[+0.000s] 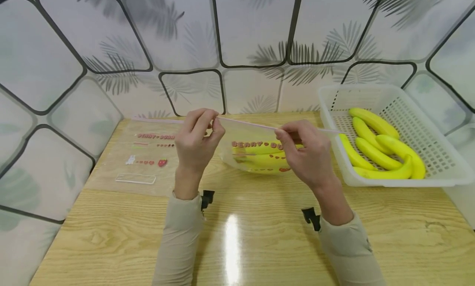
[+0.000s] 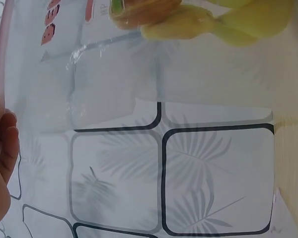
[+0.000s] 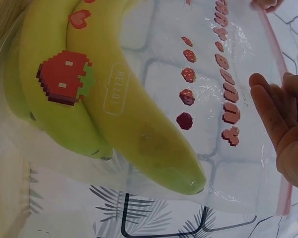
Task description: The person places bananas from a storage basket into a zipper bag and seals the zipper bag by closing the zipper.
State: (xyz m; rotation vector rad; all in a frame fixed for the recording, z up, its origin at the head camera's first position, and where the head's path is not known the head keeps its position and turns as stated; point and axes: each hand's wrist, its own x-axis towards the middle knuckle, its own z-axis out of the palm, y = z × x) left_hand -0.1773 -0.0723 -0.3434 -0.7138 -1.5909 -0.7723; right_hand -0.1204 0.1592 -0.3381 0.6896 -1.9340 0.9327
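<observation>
Pinching pink zip strip (image 1: pixel 248 123) in left hand (image 1: pixel 197 138) and right hand (image 1: pixel 307 153) fingers, with bananas (image 1: pixel 256 159) below, risking gaps if pressed unevenly.

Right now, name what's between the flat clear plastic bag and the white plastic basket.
In the head view: a clear printed plastic bag holding yellow bananas, its pink strip pinched by left hand and right hand.

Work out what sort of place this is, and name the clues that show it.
Perhaps a small indoor packing corner: a wooden table backed by a leaf-patterned wall, a basket of bananas, and a clear bag with more inside.
</observation>
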